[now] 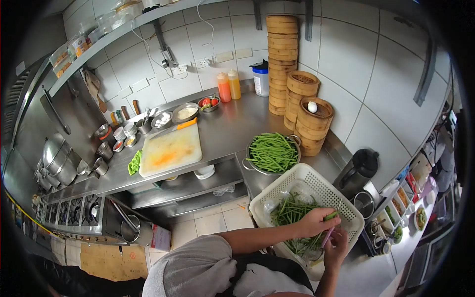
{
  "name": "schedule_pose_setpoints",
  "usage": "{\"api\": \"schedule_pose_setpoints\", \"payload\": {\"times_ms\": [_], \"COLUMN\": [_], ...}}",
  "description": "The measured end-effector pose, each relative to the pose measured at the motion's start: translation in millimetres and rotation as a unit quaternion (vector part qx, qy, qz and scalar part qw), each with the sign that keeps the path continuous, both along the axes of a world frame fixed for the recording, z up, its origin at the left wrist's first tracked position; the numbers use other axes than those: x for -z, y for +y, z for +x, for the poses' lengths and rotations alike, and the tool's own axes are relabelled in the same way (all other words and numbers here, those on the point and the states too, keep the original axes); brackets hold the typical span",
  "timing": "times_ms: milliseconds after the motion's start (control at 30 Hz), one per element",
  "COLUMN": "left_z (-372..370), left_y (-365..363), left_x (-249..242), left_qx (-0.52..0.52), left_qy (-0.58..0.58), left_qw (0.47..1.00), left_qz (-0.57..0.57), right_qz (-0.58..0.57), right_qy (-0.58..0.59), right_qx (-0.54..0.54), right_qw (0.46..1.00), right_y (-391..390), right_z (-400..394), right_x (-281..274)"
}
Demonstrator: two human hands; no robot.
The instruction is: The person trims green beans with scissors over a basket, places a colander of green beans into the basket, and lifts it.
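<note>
My left hand [317, 222] is closed around a few short green bean pieces [331, 216] above a white perforated plastic basket [257, 203]. Close beside it, my right hand [337, 243] is closed on a slim tool with a pink-purple handle [326, 238]; its working end is too small to make out. Below both hands, loose green bean pieces [292, 210] and clear plastic bags [303, 192] lie in the basket. Just behind the basket stands a metal colander [269, 173] heaped with whole green beans [272, 151].
Bamboo steamers [282, 64] stand stacked in the corner, an egg [312, 106] on one. A dark jug [360, 168] is right of the basket. A cutting board [170, 151] with an orange-handled knife [188, 123] lies on the steel counter. The stove [74, 215] is at left.
</note>
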State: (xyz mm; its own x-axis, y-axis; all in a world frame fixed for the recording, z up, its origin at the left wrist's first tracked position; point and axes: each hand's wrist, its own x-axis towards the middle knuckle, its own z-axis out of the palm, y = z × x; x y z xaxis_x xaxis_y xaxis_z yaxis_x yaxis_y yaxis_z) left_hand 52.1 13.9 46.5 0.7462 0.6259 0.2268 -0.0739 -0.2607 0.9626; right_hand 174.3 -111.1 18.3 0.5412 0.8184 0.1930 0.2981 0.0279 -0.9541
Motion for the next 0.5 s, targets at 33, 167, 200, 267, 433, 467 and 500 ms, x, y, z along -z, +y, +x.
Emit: {"api": "schedule_pose_setpoints", "payload": {"times_ms": [33, 167, 200, 267, 433, 467, 500], "left_z": [1.3, 0.7, -0.2, -1.1, 0.9, 1.2, -2.2], "left_y": [0.7, 3.8, 4.1, 2.5, 0.6, 1.8, 3.7], "left_x": [0.0, -0.8, -2.6, -6.8, -11.5, -8.2, -8.0], "left_qx": [-0.002, 0.026, 0.027, 0.014, -0.002, -0.008, -0.015], "left_qy": [-0.031, -0.012, -0.011, -0.030, -0.079, -0.099, -0.100], "left_qw": [1.000, 0.997, 0.997, 0.991, 0.996, 0.995, 0.995], "left_qz": [-0.001, 0.067, 0.067, 0.131, 0.028, 0.023, 0.022], "right_qz": [0.000, 0.028, 0.008, -0.012, -0.005, 0.025, 0.055], "right_qy": [0.000, -0.009, 0.025, 0.045, 0.114, 0.122, 0.129], "right_qx": [0.001, -0.036, -0.074, -0.105, -0.179, -0.167, -0.154], "right_qw": [1.000, 0.999, 0.997, 0.993, 0.977, 0.978, 0.978], "right_y": [-1.1, -2.8, -3.0, -5.0, -3.5, -3.3, -3.2], "right_z": [2.8, 9.8, 9.6, 17.4, 14.4, 16.2, 16.5], "right_x": [6.6, 17.2, 15.6, 21.4, 14.1, 22.9, 26.4]}}
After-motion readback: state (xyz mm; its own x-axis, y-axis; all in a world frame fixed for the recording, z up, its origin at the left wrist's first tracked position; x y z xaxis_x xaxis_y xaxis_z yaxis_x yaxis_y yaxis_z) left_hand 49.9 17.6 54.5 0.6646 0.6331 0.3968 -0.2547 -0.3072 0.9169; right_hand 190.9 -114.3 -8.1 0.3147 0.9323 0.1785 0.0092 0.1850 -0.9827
